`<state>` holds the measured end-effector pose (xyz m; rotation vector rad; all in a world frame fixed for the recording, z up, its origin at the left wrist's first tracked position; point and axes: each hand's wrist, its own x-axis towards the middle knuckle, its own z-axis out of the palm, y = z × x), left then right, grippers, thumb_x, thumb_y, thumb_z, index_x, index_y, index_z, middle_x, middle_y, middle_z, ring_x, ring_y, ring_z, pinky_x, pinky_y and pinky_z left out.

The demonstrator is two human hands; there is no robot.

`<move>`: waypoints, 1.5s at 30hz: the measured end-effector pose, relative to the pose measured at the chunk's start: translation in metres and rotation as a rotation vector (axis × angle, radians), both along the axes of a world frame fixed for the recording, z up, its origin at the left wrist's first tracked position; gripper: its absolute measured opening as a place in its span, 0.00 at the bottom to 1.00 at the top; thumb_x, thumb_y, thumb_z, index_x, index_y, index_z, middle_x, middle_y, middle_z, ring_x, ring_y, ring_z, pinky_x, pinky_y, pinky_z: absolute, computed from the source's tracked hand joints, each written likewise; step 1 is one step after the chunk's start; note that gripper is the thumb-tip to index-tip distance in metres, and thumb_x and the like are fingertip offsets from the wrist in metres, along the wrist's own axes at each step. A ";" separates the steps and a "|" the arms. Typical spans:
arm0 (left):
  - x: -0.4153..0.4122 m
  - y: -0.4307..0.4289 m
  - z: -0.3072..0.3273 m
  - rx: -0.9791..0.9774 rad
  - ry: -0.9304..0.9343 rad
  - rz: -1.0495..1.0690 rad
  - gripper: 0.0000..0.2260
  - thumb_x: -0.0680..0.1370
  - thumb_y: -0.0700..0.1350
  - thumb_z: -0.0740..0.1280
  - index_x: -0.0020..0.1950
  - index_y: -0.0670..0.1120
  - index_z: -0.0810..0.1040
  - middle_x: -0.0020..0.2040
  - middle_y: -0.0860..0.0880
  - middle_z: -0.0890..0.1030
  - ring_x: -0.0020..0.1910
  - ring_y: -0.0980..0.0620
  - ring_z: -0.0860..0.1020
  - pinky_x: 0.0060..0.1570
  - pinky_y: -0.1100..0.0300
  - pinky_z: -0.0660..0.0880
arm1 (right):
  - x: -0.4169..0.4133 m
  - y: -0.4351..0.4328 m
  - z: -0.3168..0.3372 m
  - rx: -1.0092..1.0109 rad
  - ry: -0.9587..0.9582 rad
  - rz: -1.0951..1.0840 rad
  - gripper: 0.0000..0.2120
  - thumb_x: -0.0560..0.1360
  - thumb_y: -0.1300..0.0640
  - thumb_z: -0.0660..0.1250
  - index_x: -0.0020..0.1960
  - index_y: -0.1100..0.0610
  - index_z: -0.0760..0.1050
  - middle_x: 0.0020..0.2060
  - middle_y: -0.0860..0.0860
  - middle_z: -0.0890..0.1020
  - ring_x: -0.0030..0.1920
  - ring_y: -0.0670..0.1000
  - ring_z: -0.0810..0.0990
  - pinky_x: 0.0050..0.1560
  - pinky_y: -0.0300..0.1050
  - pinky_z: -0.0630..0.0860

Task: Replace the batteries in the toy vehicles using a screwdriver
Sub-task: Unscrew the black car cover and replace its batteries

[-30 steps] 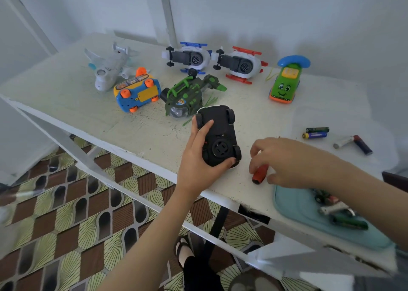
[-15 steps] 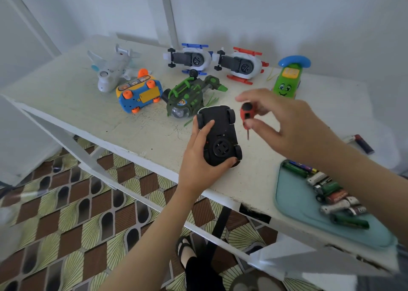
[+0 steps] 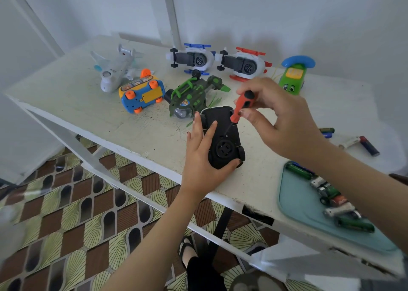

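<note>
Steadying the upturned black car [image 3: 223,140] near the table's [image 3: 88,105] front edge, the left hand [image 3: 198,158] gripped its side while the right hand [image 3: 282,122] pinched the red screwdriver [image 3: 241,106], tip on the underside. Unscrewing seemed the step in hand; next, the tip needed seating squarely and turning without slipping.

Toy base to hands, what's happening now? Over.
Left hand holds black car belly-up. Right hand pinches screwdriver, tip at underside. Nothing blocking.

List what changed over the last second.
The right hand took the red screwdriver off the table, lifted it and brought it leftward, tip down onto the black car underside. The left hand still grips the car, which has not moved.
</note>
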<state>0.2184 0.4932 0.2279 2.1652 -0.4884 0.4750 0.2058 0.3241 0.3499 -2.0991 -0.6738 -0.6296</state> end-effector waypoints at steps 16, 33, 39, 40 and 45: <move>0.002 0.002 -0.001 -0.047 0.023 -0.032 0.39 0.68 0.55 0.74 0.76 0.46 0.63 0.79 0.53 0.46 0.78 0.58 0.50 0.72 0.64 0.58 | -0.001 -0.006 -0.001 -0.013 -0.048 -0.032 0.11 0.74 0.70 0.66 0.56 0.65 0.74 0.44 0.50 0.78 0.47 0.37 0.79 0.54 0.27 0.71; 0.001 0.001 -0.001 -0.063 0.012 -0.035 0.39 0.69 0.57 0.72 0.75 0.45 0.64 0.79 0.52 0.47 0.78 0.56 0.51 0.72 0.61 0.61 | 0.006 0.000 0.001 -0.157 -0.123 -0.032 0.15 0.77 0.57 0.67 0.63 0.60 0.76 0.43 0.53 0.80 0.46 0.48 0.77 0.53 0.35 0.71; 0.001 0.001 0.000 -0.075 0.027 -0.043 0.39 0.68 0.55 0.74 0.75 0.45 0.64 0.79 0.52 0.48 0.78 0.57 0.51 0.72 0.59 0.61 | 0.007 0.004 0.003 -0.073 -0.009 0.085 0.22 0.78 0.67 0.58 0.72 0.63 0.65 0.56 0.57 0.80 0.55 0.54 0.79 0.60 0.39 0.73; 0.001 0.002 -0.001 -0.073 0.029 -0.040 0.39 0.68 0.54 0.75 0.75 0.45 0.64 0.79 0.52 0.48 0.78 0.57 0.51 0.72 0.60 0.60 | 0.007 0.005 0.005 -0.061 0.007 0.100 0.23 0.77 0.68 0.59 0.72 0.62 0.65 0.54 0.58 0.81 0.50 0.55 0.80 0.58 0.40 0.75; 0.002 0.001 -0.001 -0.075 0.029 -0.035 0.39 0.68 0.57 0.73 0.75 0.45 0.64 0.79 0.53 0.47 0.77 0.59 0.50 0.71 0.69 0.56 | 0.014 0.005 0.010 -0.088 -0.035 0.043 0.19 0.76 0.63 0.66 0.67 0.58 0.73 0.43 0.52 0.81 0.44 0.48 0.78 0.55 0.41 0.75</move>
